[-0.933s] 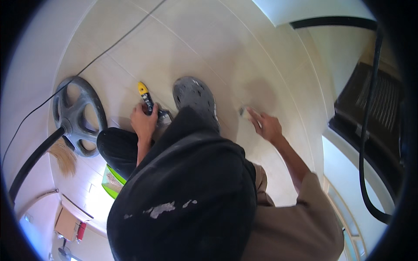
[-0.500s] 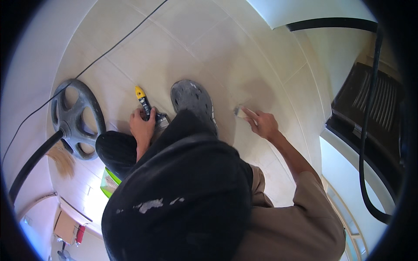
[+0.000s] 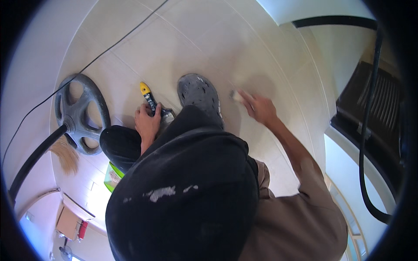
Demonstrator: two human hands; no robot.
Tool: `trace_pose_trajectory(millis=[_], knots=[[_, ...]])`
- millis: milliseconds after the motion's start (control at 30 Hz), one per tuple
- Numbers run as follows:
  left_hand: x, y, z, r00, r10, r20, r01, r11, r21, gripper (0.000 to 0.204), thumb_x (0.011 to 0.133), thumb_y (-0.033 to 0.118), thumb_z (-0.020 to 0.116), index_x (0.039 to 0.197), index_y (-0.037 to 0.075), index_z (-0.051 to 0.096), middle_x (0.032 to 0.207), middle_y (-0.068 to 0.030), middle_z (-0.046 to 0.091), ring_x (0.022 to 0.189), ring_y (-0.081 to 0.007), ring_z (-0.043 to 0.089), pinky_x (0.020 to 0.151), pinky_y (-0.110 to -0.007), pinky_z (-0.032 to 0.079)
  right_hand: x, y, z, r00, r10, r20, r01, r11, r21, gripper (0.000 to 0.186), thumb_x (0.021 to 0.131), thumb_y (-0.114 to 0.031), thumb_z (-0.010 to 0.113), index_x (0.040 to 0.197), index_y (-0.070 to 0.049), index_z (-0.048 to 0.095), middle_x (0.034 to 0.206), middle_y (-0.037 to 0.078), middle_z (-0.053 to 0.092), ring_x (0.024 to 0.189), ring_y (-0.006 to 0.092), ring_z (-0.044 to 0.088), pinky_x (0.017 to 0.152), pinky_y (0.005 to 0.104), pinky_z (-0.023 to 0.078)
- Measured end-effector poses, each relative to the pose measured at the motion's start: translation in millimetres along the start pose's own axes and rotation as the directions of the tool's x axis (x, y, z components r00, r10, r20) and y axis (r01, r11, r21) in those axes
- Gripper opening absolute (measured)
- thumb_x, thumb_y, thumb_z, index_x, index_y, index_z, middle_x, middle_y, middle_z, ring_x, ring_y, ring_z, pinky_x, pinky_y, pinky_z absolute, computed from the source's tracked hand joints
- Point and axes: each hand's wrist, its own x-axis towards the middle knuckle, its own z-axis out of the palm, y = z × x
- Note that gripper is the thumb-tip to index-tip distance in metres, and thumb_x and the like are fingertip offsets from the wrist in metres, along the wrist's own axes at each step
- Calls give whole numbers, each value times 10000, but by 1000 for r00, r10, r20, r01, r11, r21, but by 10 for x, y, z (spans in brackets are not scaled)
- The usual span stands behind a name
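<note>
On the left, my left hand (image 3: 147, 122) is closed around a tool with a yellow-and-black handle (image 3: 149, 94). Its wide grey metal end (image 3: 166, 114) lies beside my knee, and part of it is hidden by my leg. Farther right, my right hand (image 3: 262, 109) pinches a small pale tool with a grey end (image 3: 236, 95), which rests on or just above the tiled floor (image 3: 204, 39). Between my hands is my foot in a dusty grey clog (image 3: 198, 93).
At the left stands a round grey spoked base (image 3: 78, 115) with a black pole, a thin cable crossing it. Broom bristles (image 3: 66, 156) and a green tray (image 3: 112, 176) lie nearby. A ribbed black object (image 3: 370, 102) and hanging black cable (image 3: 362, 165) are at the right.
My right hand has moved slightly away from me over the floor with the pale tool. My left hand stays on the yellow-and-black-handled tool, and the whole view has shifted a little.
</note>
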Motion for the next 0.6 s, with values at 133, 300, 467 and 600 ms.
trace_pose_trajectory(millis=[133,300,467,600], knots=[[31,-14,16,998,5,-66,-6,1000,-11,515,892,526,733,1137,78,665,1078,-164,628,1065,-382,622,895,-515,492,-118,148,-65,1000,-12,23,11,1000,29,490,1017,-394,590,1498,-330,525,778,155,678,653,381,681,574,506,551],[58,-27,-13,1000,-15,18,15,1000,-17,529,886,537,737,1144,79,673,1084,-170,629,1064,-379,625,908,-508,494,50,-149,-8,1000,22,-9,-22,999,-40,470,1026,-406,571,1488,-333,535,757,148,667,660,374,681,577,503,549],[77,-124,118,997,26,-67,-30,998,-53,546,871,540,746,1126,63,673,1085,-184,619,1039,-374,619,905,-506,494,-10,29,-299,993,27,114,-21,998,-55,453,1032,-417,557,1477,-331,546,762,143,660,650,370,673,583,496,546],[156,-110,75,999,30,31,-30,1000,2,534,859,525,757,1090,53,664,1084,-181,611,1021,-367,607,886,-508,487,-61,-89,-165,998,37,56,-36,999,-20,451,1029,-421,562,1472,-339,550,762,138,658,647,367,672,589,494,547]])
